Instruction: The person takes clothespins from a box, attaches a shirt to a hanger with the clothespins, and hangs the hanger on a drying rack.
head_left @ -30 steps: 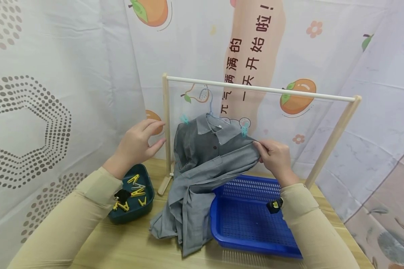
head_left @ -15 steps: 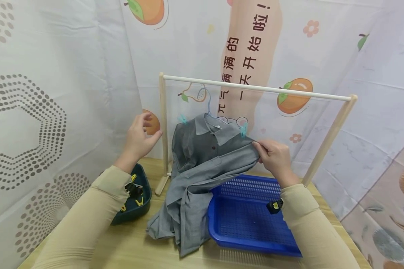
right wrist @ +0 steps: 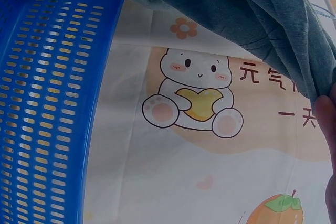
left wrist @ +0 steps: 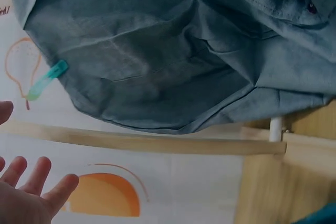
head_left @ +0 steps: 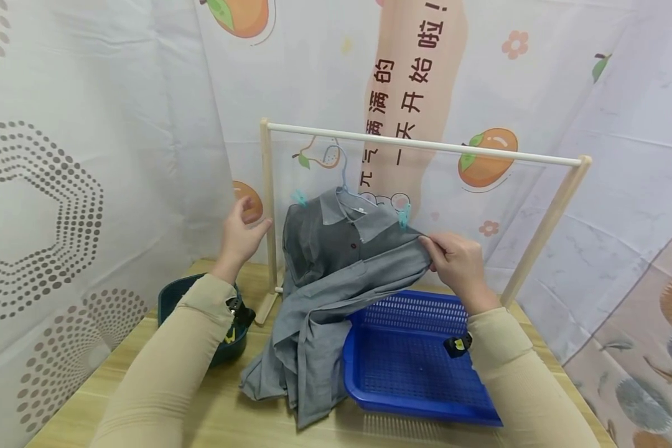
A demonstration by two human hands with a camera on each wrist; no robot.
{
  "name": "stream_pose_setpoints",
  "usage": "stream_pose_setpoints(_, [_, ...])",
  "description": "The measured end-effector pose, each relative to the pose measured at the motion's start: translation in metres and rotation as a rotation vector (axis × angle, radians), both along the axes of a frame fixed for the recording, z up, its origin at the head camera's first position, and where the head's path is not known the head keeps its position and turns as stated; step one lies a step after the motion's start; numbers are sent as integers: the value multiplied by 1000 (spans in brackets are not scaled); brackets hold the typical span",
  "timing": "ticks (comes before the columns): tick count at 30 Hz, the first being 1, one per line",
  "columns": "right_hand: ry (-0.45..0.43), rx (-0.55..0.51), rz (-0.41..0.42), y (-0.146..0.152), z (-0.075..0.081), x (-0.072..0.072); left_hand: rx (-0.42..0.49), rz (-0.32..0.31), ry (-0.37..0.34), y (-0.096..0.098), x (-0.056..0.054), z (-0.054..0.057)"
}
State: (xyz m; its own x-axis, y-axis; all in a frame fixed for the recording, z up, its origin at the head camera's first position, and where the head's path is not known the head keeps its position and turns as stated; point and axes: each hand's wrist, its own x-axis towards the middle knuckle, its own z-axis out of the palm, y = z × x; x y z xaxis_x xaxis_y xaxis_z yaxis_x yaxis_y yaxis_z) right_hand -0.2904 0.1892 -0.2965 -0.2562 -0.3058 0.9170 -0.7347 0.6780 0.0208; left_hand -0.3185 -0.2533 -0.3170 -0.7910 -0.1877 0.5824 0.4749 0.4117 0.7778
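Note:
A grey collared shirt point(head_left: 341, 242) hangs on a light blue hanger point(head_left: 344, 168), whose hook shows close to the rack's white rod point(head_left: 425, 144). One teal clothespin point(head_left: 299, 198) is on the left shoulder side, another teal clothespin point(head_left: 404, 216) on the right. My right hand point(head_left: 458, 261) pinches the cloth beyond the right clothespin, holding it out to the side. Beside the rack's left post, my left hand point(head_left: 241, 236) is raised with fingers apart, touching nothing. The left wrist view shows those relaxed fingers point(left wrist: 63, 190) near the post, below the shirt's shoulder.
A blue perforated basket point(head_left: 420, 407) stands under the shirt at right. Behind my left forearm is a dark green bin point(head_left: 170, 295) with a yellow clothespin point(head_left: 231, 336) visible. The rack's left post point(head_left: 269, 211) and right post point(head_left: 549, 230) stand on a wooden table point(head_left: 241, 417); printed curtains surround it.
My left hand has shifted slightly right and lower, its forearm now covering much of the green bin. My right hand keeps its pinch on the shirt. The head view has turned slightly.

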Motion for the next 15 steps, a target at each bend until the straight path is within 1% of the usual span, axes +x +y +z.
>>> stream_pose_setpoints(3, [13, -1, 5, 0, 1, 1, 36, -8, -27, 1, -7, -5])
stream_pose_setpoints(8, [19, -5, 14, 0, 4, 4, 90, -24, -41, 3, -17, -11])
stream_pose_setpoints(11, [15, -5, 16, 1, 4, 6, 101, -24, -49, 4, -21, -13])
stream_pose_setpoints(15, [18, -2, 15, 2, 3, 7, 93, -13, -67, 6, -23, -16])
